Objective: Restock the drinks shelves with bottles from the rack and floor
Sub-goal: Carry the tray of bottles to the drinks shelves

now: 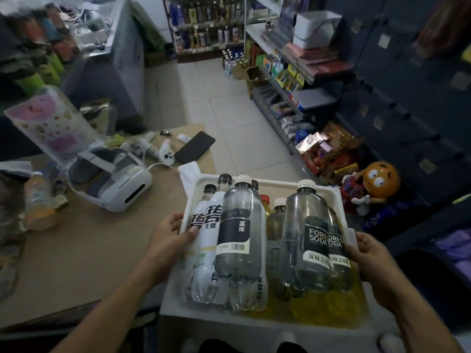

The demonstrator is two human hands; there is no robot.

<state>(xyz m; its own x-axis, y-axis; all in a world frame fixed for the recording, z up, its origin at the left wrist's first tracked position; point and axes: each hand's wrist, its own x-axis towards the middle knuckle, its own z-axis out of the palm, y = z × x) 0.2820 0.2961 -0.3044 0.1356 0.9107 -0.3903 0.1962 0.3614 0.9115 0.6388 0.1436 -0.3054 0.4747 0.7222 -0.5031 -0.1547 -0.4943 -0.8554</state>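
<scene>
Far left of the tray, an orange drink bottle (38, 200) stands on the brown table (76, 263); nearer the tray, on the same table, lie a white headset (122, 184), a white controller (167, 154) and a dark phone (195, 147) just beyond the tray's far left corner. The left hand (169, 240) grasps the tray's left wall, its thumb over the rim and against a white-labelled bottle (206, 240); its fingers curl round the outside. The white foam tray (254, 324) is held between both hands, off the table's right edge, and the bottles lie in it side by side, caps pointing away; beside the white-labelled ones lies a grey bottle (239, 238) with a dark label, then a clear soda bottle (308, 238), with yellow bottles partly hidden underneath. The right hand (374, 261) grasps the tray's right wall, thumb on top, fingers tucked out of sight beneath. Right of the tray and beyond it, an orange toy figure (377, 179) sits on the floor by low shelves (293, 98) of packets; drinks shelves (204, 24) stand far beyond the tray.
</scene>
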